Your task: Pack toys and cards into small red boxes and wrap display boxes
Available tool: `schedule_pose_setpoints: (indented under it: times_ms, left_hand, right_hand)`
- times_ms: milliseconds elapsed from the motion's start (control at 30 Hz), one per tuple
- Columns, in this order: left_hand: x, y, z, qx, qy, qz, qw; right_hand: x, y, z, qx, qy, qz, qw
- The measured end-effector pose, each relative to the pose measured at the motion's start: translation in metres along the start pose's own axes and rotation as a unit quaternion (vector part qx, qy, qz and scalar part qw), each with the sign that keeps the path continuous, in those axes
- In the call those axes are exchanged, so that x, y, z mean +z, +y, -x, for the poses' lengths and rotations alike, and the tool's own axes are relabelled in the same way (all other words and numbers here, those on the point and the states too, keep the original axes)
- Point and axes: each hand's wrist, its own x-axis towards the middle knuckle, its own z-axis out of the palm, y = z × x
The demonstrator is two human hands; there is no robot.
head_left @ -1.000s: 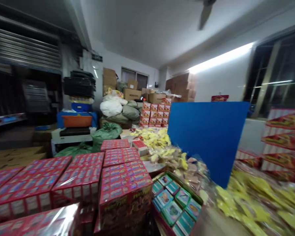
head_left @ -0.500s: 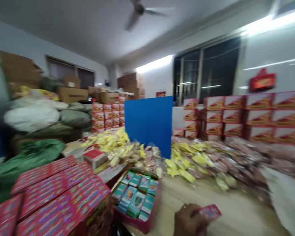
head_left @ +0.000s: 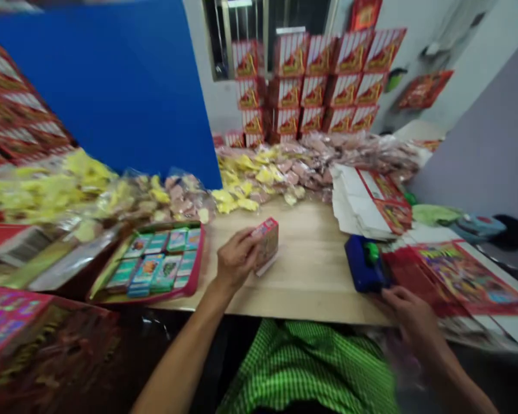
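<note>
Held between the thumb and fingers of my left hand (head_left: 237, 256) is a small cardboard box (head_left: 267, 244), its end printed red and pink. A pale flap hangs out at its lower edge. The box is tilted above the table's middle. My right hand (head_left: 408, 307) has its fingers pinched together at the near corner of a blue tape dispenser (head_left: 362, 264), which carries a green roll (head_left: 372, 252). What those fingertips grip is too blurred to tell. Left of my left hand lies a pink-rimmed tray (head_left: 201, 253) filled with several green card packs (head_left: 149, 267).
Yellow and pinkish wrapped packets (head_left: 242, 178) heap along the table's back. An upright blue board (head_left: 125, 86) divides them. Flattened printed cartons (head_left: 470, 276) lie at right, and a stack of white and red card sheets (head_left: 366, 201) behind. Glittery pink boxes (head_left: 12, 322) stand at left.
My view has swung right and down, bringing my right hand and the tape dispenser into sight. My visible hand still holds the small box, now turned more upright.
</note>
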Motion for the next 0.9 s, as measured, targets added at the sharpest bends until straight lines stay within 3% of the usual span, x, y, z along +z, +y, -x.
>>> schedule_pose_setpoints:
  times_ms: [67, 133, 233, 300, 400, 533, 600, 700, 900]
  left_hand:
    - [0.003, 0.001, 0.003, 0.031, -0.011, 0.005, 0.999]
    - [0.004, 0.005, 0.005, 0.055, -0.011, -0.001, 0.998]
    - [0.003, 0.011, 0.006, 0.046, -0.016, -0.019, 0.999]
    - [0.004, 0.012, 0.007, 0.040, -0.023, -0.027, 0.999]
    - [0.008, 0.012, 0.009, 0.030, -0.015, -0.037, 0.999]
    - [0.010, 0.013, 0.010, 0.026, 0.007, -0.039, 0.999]
    - [0.010, 0.014, 0.009, 0.024, 0.005, -0.039, 0.999]
    - [0.008, 0.016, 0.008, 0.006, -0.010, -0.040, 0.999]
    - [0.008, 0.019, 0.006, -0.017, 0.014, -0.026, 0.999]
  right_hand:
    - [-0.007, 0.016, 0.009, 0.058, -0.009, 0.018, 0.998]
    - [-0.012, 0.016, 0.013, 0.066, -0.012, 0.043, 0.997]
    - [-0.015, -0.011, 0.020, -0.021, 0.011, 0.090, 0.996]
    - [-0.010, -0.042, 0.027, -0.081, -0.014, 0.071, 0.994]
    - [0.013, -0.092, 0.032, -0.084, -0.195, -0.092, 0.973]
    - [0.066, -0.146, 0.025, -0.092, -0.351, -0.285, 0.887]
    - [0.089, -0.162, 0.019, -0.093, -0.385, -0.328, 0.858]
    - [0.110, -0.175, 0.010, -0.074, -0.417, -0.352, 0.835]
    - [0.117, -0.182, 0.002, -0.043, -0.424, -0.349, 0.835]
